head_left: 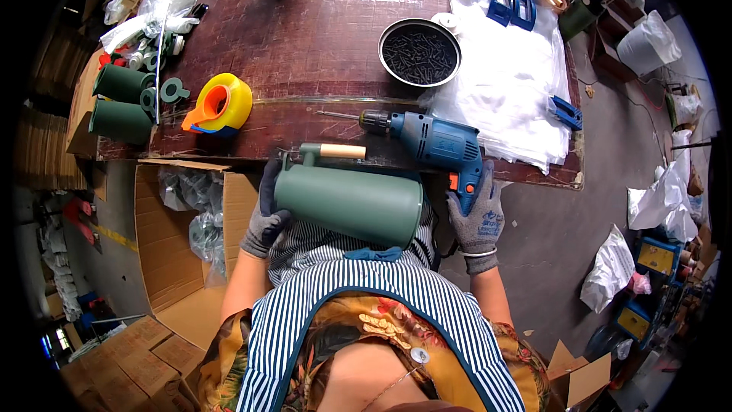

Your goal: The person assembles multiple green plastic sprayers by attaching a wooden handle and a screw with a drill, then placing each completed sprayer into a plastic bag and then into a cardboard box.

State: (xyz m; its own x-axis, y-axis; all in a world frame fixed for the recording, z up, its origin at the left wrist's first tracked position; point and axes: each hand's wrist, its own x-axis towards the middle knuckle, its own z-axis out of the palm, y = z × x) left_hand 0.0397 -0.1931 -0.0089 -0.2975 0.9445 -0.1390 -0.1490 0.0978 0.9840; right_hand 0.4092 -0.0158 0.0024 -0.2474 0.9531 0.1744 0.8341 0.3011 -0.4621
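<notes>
My left hand (pixel 266 220), in a grey knitted glove, grips the left end of a dark green jug (pixel 347 202). The jug lies on its side over my lap at the table's near edge, with a light wooden handle (pixel 343 151) on its upper side. My right hand (pixel 477 221), gloved the same way, is closed around the grip of a blue electric drill (pixel 438 140). The drill lies at the table edge with its long bit pointing left. Beyond it stands a round metal bowl (pixel 420 82) filled with dark screws.
A yellow and orange tape dispenser (pixel 238 104) sits left on the brown table (pixel 320 46). Green cylinders (pixel 120 122) and plastic bags (pixel 164 11) lie farther left. White plastic sheets (pixel 503 84) cover the table's right side. An open carton (pixel 169 240) stands below, left.
</notes>
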